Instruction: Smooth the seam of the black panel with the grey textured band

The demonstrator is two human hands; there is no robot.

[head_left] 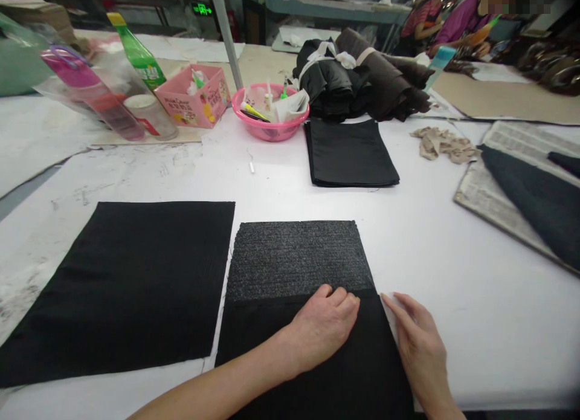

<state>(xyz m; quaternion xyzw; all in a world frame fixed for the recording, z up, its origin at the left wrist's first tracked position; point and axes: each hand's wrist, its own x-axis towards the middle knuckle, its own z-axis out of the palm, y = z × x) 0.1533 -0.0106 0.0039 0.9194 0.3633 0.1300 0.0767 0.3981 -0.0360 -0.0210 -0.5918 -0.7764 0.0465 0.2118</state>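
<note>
In front of me a black fabric piece [308, 384] lies on the white table, meeting a speckled dark grey section [299, 257] at its upper end along a straight crosswise line. My left hand [326, 326] rests on the fabric just below that line, its fingers curled together against the cloth; the fingertips are partly hidden. At the right edge of the piece, my right hand [421, 341] has its thumb and forefinger stretched out with a small gap between the tips, touching the fabric's edge. Left of this piece lies a flat black fabric panel [136, 281].
A stack of black panels [351, 154] lies ahead, with tied dark cloth rolls [330, 78] behind. A pink basin [272, 130], pink box [190, 106], jar [151, 115] and bottles stand at the back left. Right are a beige cloth scrap [444, 145] and a board [498, 208].
</note>
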